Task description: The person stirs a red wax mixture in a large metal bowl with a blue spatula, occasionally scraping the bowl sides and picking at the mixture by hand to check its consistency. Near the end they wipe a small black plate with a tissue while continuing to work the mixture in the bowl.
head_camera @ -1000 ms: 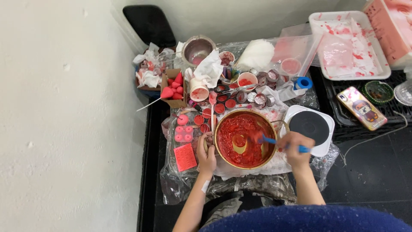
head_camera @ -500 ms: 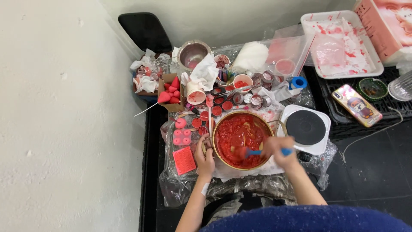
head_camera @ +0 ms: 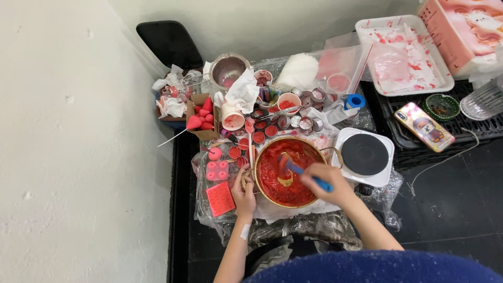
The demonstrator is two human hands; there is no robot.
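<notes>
right hand [head_camera: 325,181] clasps blue spatula [head_camera: 309,177] over bowl [head_camera: 272,196].

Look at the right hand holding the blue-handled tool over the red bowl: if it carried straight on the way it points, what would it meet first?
The right hand points left and slightly up along the blue-handled tool. Going on, it would probably first meet the red mixture in the bowl, then the far rim, though depth is unclear.

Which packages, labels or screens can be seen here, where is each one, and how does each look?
Pink carton: top right corner, boxy, with a pale cartoon picture.
Phone: right of the white hot plate, flat, in a colourful patterned case; no lit screen shows.
Small cardboard box: left, behind the red bowl, brown, open, holding red cone shapes.
Clear plastic bag: back centre, see-through, red-stained.
</notes>
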